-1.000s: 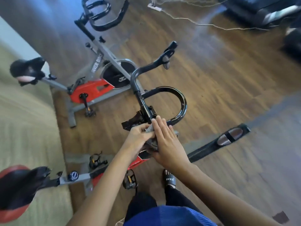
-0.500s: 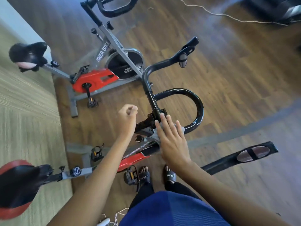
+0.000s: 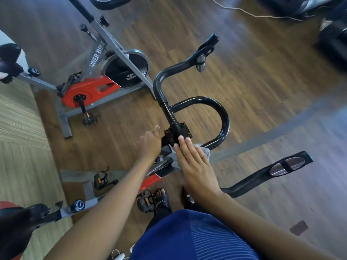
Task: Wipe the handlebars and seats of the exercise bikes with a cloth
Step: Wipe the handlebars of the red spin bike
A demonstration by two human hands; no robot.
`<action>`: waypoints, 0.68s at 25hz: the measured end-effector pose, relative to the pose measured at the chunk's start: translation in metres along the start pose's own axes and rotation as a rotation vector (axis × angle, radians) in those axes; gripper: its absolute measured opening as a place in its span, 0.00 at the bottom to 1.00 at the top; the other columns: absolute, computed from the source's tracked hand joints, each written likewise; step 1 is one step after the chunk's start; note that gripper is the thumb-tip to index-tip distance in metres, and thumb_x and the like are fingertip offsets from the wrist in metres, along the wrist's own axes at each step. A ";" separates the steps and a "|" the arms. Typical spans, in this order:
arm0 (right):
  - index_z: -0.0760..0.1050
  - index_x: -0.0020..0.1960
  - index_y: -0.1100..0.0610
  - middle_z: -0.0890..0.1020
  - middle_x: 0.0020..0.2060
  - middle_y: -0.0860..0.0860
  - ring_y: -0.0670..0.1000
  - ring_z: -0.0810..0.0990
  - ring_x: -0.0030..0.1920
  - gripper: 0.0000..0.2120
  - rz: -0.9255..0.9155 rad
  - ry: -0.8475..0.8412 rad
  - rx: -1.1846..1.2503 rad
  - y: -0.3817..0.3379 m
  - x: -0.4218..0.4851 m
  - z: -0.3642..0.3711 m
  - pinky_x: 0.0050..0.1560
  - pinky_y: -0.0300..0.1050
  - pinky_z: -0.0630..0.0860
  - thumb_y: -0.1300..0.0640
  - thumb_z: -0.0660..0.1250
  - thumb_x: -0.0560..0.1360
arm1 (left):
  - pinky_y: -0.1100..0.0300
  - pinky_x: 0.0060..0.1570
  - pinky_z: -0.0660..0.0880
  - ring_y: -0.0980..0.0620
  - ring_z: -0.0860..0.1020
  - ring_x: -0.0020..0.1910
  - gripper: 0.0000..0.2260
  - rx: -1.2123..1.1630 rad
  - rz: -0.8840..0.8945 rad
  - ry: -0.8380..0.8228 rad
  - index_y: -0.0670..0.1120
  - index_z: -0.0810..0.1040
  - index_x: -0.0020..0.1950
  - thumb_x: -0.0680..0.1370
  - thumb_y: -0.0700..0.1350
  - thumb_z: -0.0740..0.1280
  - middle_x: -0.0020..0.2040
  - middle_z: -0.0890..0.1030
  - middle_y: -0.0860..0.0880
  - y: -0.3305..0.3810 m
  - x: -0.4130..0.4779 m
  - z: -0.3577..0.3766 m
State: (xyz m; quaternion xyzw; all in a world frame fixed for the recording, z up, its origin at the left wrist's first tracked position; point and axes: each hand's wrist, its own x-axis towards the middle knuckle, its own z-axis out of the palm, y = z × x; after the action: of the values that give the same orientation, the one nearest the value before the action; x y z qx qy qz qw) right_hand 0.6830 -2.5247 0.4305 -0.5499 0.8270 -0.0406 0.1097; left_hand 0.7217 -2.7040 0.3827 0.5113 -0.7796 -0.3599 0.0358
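Observation:
The near bike's black handlebars (image 3: 224,122) loop out in front of me, with a clamp block (image 3: 178,129) at their centre. My right hand (image 3: 195,166) lies flat with straight fingers on a grey cloth (image 3: 205,152), pressing it against the bar just below the clamp. My left hand (image 3: 150,141) hovers just left of the clamp, fingers extended forward, holding nothing. The near bike's black and red seat (image 3: 16,228) sits at the lower left. A second bike's seat (image 3: 9,61) shows at the left edge.
A second grey and red exercise bike (image 3: 97,85) stands to the left on the wooden floor, its handlebars (image 3: 110,2) at the top edge. A green carpet (image 3: 16,128) covers the left side. A white cable (image 3: 253,12) runs across the floor near black equipment (image 3: 334,40) at top right.
My left hand let go of the cloth, drew away leftward and opened its fingers. My right hand stayed flat on the cloth by the clamp. The view shifted slightly.

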 end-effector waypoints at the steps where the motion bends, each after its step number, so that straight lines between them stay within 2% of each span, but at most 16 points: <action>1: 0.58 0.80 0.60 0.53 0.80 0.57 0.55 0.49 0.80 0.32 -0.025 -0.010 0.117 0.002 -0.005 -0.009 0.79 0.55 0.55 0.59 0.48 0.75 | 0.59 0.33 0.61 0.55 0.68 0.27 0.27 -0.008 0.001 0.012 0.38 0.81 0.43 0.86 0.52 0.50 0.30 0.74 0.48 -0.001 0.000 0.002; 3: 0.54 0.81 0.52 0.48 0.81 0.49 0.48 0.43 0.80 0.28 0.033 -0.015 0.432 0.011 -0.001 -0.036 0.80 0.52 0.49 0.60 0.52 0.81 | 0.59 0.30 0.60 0.54 0.68 0.27 0.27 -0.041 -0.020 0.024 0.37 0.82 0.43 0.86 0.52 0.51 0.30 0.75 0.47 -0.003 0.001 0.005; 5: 0.54 0.80 0.46 0.49 0.81 0.47 0.46 0.44 0.80 0.27 0.099 0.084 0.565 0.021 0.025 -0.060 0.79 0.48 0.45 0.58 0.57 0.84 | 0.60 0.28 0.61 0.52 0.69 0.25 0.26 -0.038 -0.026 0.029 0.38 0.82 0.44 0.86 0.52 0.51 0.27 0.72 0.47 -0.003 0.002 0.006; 7: 0.54 0.81 0.47 0.55 0.81 0.50 0.49 0.49 0.80 0.29 0.083 0.140 0.541 0.032 0.060 -0.067 0.79 0.49 0.46 0.59 0.58 0.84 | 0.61 0.26 0.61 0.52 0.71 0.25 0.26 -0.008 -0.030 0.025 0.41 0.82 0.43 0.86 0.52 0.51 0.27 0.74 0.46 -0.003 0.001 0.005; 8: 0.51 0.81 0.50 0.56 0.80 0.51 0.50 0.50 0.80 0.31 0.051 0.109 0.520 0.037 0.075 -0.064 0.80 0.51 0.47 0.61 0.59 0.83 | 0.61 0.26 0.62 0.52 0.72 0.26 0.26 -0.003 -0.035 0.031 0.41 0.82 0.43 0.86 0.53 0.51 0.29 0.77 0.44 -0.002 0.000 0.004; 11: 0.44 0.82 0.54 0.49 0.81 0.51 0.48 0.43 0.80 0.34 -0.050 -0.133 0.391 0.053 0.092 -0.042 0.80 0.53 0.46 0.63 0.59 0.82 | 0.59 0.27 0.65 0.49 0.74 0.26 0.26 -0.049 -0.039 0.051 0.41 0.81 0.41 0.86 0.53 0.51 0.30 0.79 0.44 -0.006 0.000 0.007; 13: 0.44 0.82 0.51 0.45 0.81 0.46 0.43 0.38 0.78 0.35 -0.127 -0.243 0.373 0.066 0.079 -0.039 0.80 0.48 0.41 0.60 0.59 0.83 | 0.60 0.25 0.63 0.51 0.72 0.23 0.27 -0.068 -0.040 0.074 0.40 0.81 0.40 0.86 0.53 0.51 0.26 0.76 0.45 -0.006 0.001 0.009; 15: 0.44 0.82 0.48 0.44 0.80 0.43 0.42 0.38 0.78 0.35 -0.197 -0.285 0.376 0.075 0.063 -0.040 0.79 0.45 0.41 0.59 0.59 0.83 | 0.60 0.25 0.63 0.52 0.71 0.24 0.28 -0.077 -0.043 0.088 0.39 0.81 0.39 0.86 0.53 0.51 0.28 0.78 0.42 -0.005 0.002 0.009; 17: 0.44 0.82 0.48 0.43 0.80 0.43 0.43 0.37 0.79 0.37 -0.230 -0.291 0.342 0.075 0.066 -0.042 0.79 0.46 0.41 0.65 0.59 0.81 | 0.63 0.26 0.62 0.55 0.72 0.25 0.28 -0.040 -0.045 0.099 0.40 0.82 0.39 0.86 0.53 0.50 0.32 0.80 0.42 -0.002 0.001 0.008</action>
State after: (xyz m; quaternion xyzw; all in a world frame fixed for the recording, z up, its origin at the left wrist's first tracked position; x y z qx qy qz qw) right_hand 0.5813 -2.5584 0.4483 -0.6137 0.7156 -0.1128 0.3139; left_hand 0.7195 -2.7009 0.3759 0.5449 -0.7578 -0.3506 0.0766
